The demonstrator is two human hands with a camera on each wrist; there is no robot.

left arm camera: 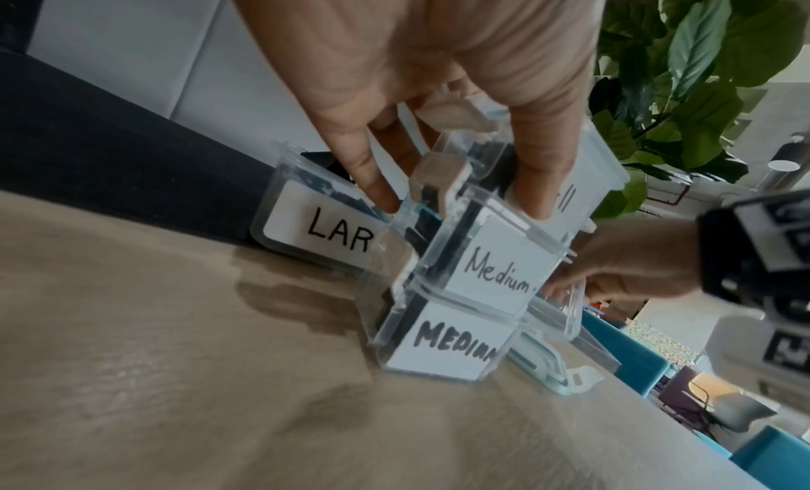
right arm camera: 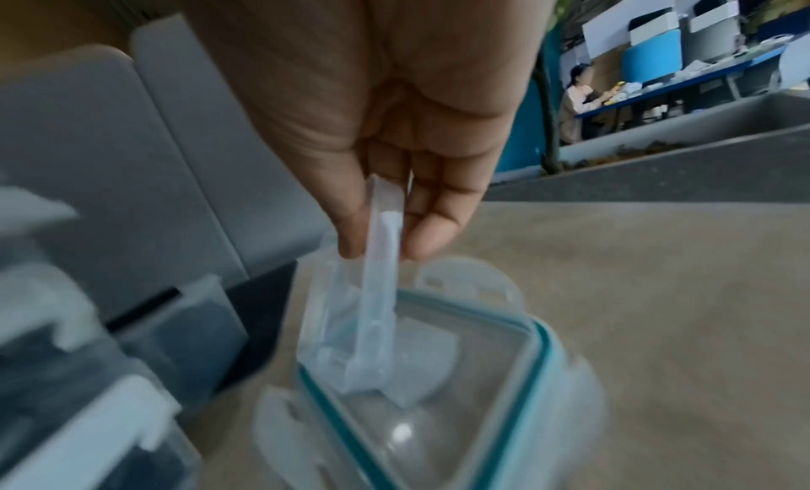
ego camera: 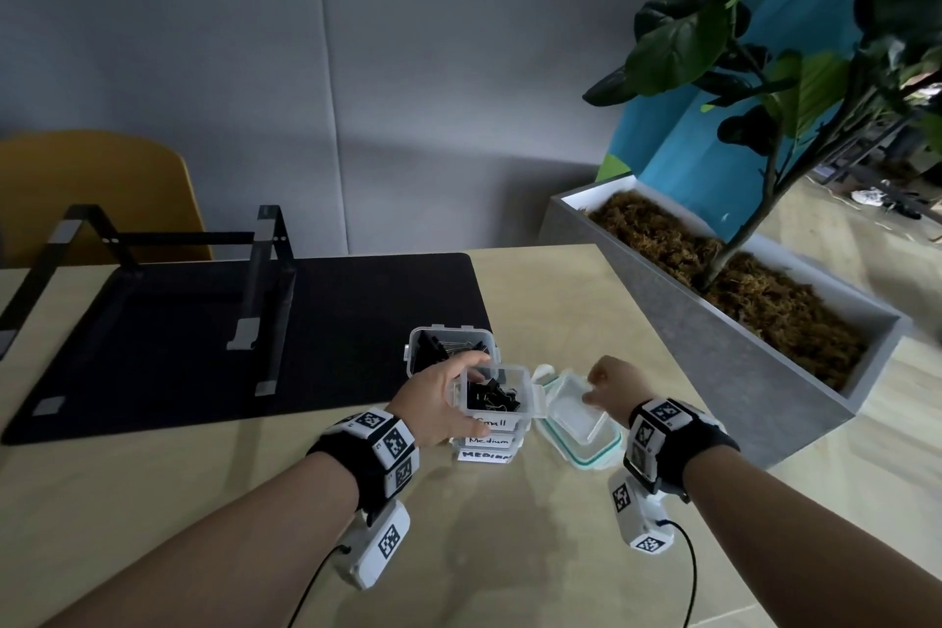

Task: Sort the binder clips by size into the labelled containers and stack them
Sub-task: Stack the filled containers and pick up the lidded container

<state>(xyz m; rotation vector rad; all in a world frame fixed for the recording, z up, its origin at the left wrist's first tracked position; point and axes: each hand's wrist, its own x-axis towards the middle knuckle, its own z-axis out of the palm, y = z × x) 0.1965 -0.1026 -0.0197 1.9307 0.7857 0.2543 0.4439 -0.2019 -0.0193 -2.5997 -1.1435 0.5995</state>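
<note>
Clear plastic containers stand in a stack of three on a pale wooden worktop (ego camera: 153, 500), near the edge of a black mat (ego camera: 204, 347). The top container (ego camera: 493, 395) is open, holds small black binder clips (ego camera: 492, 398) and carries a handwritten label "Small"; from the left wrist view only the letters "ll" of it show past the thumb. Below it sits a container (left arm camera: 491, 262) labelled "Medium" in thin script, and at the bottom one (left arm camera: 442, 341) whose bold label reads "MEDIUM", its last letters cut off by the corner. The left hand (ego camera: 436, 403) grips the top container, thumb on the front wall and fingers over the far side. Behind the stack stands another open container (ego camera: 448, 347) with larger dark clips, blurred; its label shows only "LAR", the rest hidden by the stack. Just right of the stack, the right hand (ego camera: 609, 385) pinches one edge of a small clear lid (right arm camera: 377, 289) between thumb and fingers, tilted, its lower edge resting on a larger lid (right arm camera: 460, 411) with a teal seal that lies flat on the worktop. A grey planter (ego camera: 713, 321) with a leafy plant stands to the right.
</note>
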